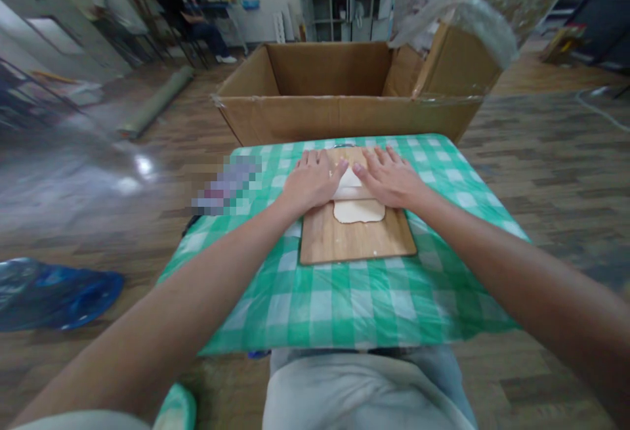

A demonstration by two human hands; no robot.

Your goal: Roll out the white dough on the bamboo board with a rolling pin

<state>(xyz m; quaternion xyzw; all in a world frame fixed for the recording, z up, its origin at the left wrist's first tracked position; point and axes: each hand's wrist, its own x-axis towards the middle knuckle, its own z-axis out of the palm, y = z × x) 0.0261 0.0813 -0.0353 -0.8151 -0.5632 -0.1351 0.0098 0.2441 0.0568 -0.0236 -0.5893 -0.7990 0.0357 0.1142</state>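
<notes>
A flattened sheet of pale dough (359, 212) lies on a wooden cutting board (357, 243). Across the dough runs a whitish rolling pin (350, 193), its ends covered by my palms. My left hand (315, 179) rests flat over the pin's left end, fingers stretched forward. On the right end, my right hand (388, 175) lies the same way, fingers extended and slightly spread. My thumbs point inward, nearly meeting above the dough, part of which shows beyond the pin.
A green-and-white checked cloth (344, 305) covers the table. At its left edge lies a blurred-out flat object (226, 186). Beyond stands a large cardboard box (339, 115) with plastic wrap (457, 3). A blue plastic bag (59, 293) is on the floor. Two people are at the back left.
</notes>
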